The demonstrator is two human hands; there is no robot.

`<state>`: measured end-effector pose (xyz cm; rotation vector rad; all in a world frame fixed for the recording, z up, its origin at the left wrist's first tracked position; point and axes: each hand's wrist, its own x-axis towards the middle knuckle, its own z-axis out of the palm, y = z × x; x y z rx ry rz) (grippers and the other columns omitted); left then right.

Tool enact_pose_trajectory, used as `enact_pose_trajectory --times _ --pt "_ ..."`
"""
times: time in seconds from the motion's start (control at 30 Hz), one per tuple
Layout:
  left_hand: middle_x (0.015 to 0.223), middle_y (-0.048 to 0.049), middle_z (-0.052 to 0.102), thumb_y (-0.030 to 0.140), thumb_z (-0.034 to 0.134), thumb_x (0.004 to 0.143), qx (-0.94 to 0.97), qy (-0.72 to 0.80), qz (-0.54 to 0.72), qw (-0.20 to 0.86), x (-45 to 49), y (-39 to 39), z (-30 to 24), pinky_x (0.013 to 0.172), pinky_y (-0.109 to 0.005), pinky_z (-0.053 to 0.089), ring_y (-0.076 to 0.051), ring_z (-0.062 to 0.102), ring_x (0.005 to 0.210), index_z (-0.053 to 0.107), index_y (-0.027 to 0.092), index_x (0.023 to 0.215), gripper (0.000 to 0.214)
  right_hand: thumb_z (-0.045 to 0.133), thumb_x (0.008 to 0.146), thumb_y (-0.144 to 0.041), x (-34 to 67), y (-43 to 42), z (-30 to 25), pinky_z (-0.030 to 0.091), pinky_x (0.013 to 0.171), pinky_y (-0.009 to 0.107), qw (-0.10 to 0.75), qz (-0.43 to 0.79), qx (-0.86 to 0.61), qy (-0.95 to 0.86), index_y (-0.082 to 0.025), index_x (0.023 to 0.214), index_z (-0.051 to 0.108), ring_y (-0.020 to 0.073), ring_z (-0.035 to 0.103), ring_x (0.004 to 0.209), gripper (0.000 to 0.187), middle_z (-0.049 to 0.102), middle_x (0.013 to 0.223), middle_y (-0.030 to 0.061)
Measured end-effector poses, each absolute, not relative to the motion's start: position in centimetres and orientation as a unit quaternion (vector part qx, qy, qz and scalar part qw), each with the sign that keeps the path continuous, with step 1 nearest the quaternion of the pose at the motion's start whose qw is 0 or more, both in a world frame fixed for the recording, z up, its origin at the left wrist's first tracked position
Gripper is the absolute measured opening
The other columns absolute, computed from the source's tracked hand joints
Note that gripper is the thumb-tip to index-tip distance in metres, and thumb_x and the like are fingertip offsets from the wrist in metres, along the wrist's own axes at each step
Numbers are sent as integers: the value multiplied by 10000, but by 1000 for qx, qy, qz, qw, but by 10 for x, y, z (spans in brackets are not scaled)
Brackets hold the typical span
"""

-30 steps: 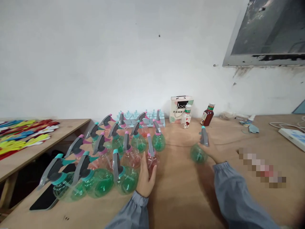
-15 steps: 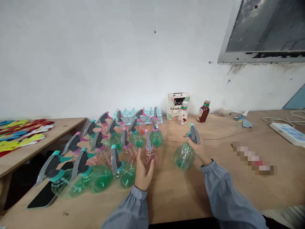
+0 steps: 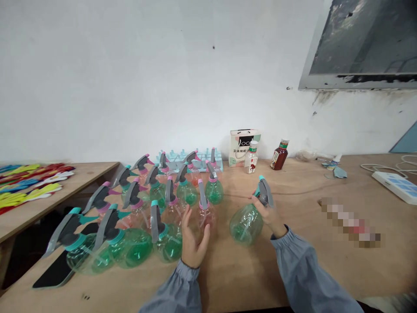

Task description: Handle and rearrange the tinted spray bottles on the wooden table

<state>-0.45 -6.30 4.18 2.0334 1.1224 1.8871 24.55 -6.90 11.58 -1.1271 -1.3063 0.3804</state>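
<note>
My right hand (image 3: 269,213) is closed around the neck of a green spray bottle (image 3: 245,226) with a grey and teal trigger head, which leans with its base toward the left. My left hand (image 3: 194,239) has its fingers apart and holds nothing. It is just in front of a pink spray bottle (image 3: 206,215) and to the right of a green spray bottle (image 3: 167,245); whether it touches either I cannot tell. Several more green and pink spray bottles (image 3: 130,248) stand in rows at the left, with grey trigger heads.
A black phone (image 3: 54,271) lies by the front left bottles. Behind the rows is a light blue rack (image 3: 176,163). A paper bag (image 3: 236,150), a white bottle (image 3: 252,158) and a dark red bottle (image 3: 279,156) stand near the wall. A power strip (image 3: 395,184) lies at right; colourful gloves (image 3: 32,189) at left.
My right hand has brought the green spray bottle slightly left and toward me, tilting it more. My left hand remains with fingers apart beside the bottles.
</note>
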Motion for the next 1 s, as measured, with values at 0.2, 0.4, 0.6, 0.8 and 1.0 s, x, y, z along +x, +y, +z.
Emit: enact_pose_trajectory --times 0.2,0.4,0.6,0.8,1.0 --pt "1522 -190 393 197 629 884 701 350 620 51 -4 -69 46 1146 -555 374 -309 382 1444 365 222 1435 612 568 882 -514 235 -75 118 548 819 417 613 168 -468 -614 -278 1028 617 224 628 855 282 675 935 59" --pt "1460 -168 469 196 605 896 704 335 624 50 -6 -73 48 1122 -533 406 -300 450 1398 425 227 1380 517 586 874 -483 222 -84 119 564 736 392 600 148 -465 -634 -280 1014 631 216 626 757 250 657 835 45" --pt "1463 -168 456 212 597 909 711 350 608 60 -3 -73 50 1131 -537 394 -299 431 1407 395 230 1416 546 539 915 -455 215 -90 114 568 705 401 606 153 -452 -636 -281 944 626 216 627 723 196 672 808 50" --pt "1512 -194 380 291 609 916 718 412 553 98 1 -65 37 1153 -558 372 -320 389 1433 175 219 1546 769 616 873 -441 256 -80 117 558 887 463 608 98 -499 -610 -268 1098 650 257 676 993 286 716 1112 94" --pt "1534 -203 347 313 583 931 726 431 522 116 1 -61 28 1154 -590 362 -340 358 1454 110 228 1556 789 641 797 -517 356 -47 119 564 734 413 609 74 -605 -508 -187 1033 692 254 684 822 409 739 912 98"
